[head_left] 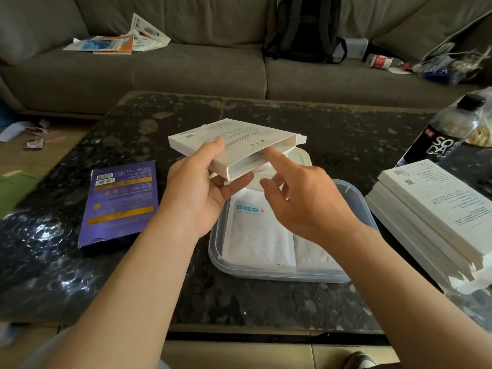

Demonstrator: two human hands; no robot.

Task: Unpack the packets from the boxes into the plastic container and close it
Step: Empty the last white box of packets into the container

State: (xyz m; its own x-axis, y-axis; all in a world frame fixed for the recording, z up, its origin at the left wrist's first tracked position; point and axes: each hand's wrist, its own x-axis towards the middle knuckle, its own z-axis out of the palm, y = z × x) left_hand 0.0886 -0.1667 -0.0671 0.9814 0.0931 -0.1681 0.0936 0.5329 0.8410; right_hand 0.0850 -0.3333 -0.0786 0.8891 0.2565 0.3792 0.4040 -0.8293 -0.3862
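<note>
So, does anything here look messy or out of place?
Mostly the surroundings. Magazines lie strewn on the sofa, a bottle lies on its side at its right end, and scraps litter the floor left of the table. The packets lie flat in the container.

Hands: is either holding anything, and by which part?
The left hand grips the white box by its near edge, thumb on top, fingers beneath. The right hand holds nothing.
</note>
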